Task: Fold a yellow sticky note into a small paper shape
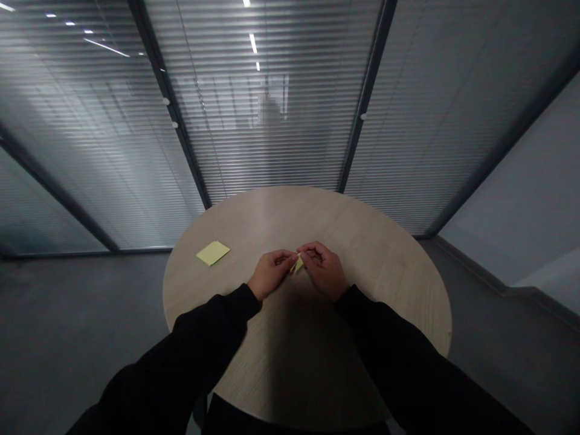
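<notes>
Yellow paper (pixel 299 263), likely light and easily creased, sits pinched by my left hand (pixel 272 273) and right hand (pixel 324 270), both nearly closed; I'd favour its edges.

The surface (pixel 389 260) looks like wood or wood laminate, smooth and matt with a fine grain. The slip (pixel 299 263) and the note (pixel 213 253) look like matt paper. The sleeves (pixel 203 338) are dull cloth. The glass (pixel 272 66) is glossy and reflective; the floor (pixel 109 320) and wall (pixel 534 199) look matt.
</notes>
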Motion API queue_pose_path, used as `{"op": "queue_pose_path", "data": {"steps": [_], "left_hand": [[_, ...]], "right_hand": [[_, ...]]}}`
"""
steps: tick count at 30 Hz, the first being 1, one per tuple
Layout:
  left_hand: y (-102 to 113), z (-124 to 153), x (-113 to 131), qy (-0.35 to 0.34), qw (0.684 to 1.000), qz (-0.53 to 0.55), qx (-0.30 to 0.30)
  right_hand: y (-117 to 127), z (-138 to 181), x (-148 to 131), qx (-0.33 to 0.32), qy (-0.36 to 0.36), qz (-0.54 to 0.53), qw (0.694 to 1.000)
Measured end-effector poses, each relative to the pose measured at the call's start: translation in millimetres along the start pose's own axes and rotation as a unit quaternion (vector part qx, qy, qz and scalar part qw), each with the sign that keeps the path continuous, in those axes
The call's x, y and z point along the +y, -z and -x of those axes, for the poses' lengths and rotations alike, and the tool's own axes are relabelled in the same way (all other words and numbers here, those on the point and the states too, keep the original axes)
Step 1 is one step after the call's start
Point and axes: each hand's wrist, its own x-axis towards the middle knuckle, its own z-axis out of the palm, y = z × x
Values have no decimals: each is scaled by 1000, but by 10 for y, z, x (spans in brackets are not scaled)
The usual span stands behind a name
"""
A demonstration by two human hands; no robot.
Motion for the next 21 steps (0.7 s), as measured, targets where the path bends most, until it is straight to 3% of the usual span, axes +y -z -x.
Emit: {"op": "queue_pose_path", "data": {"steps": [12,21], "left_hand": [[12,30,73,-45,994,-93,40],[10,37,66,-61,990,-117,42]], "right_hand": [[9,4,-4,4,13,21,1000],[42,-9,-11,19,111,82,990]]}}
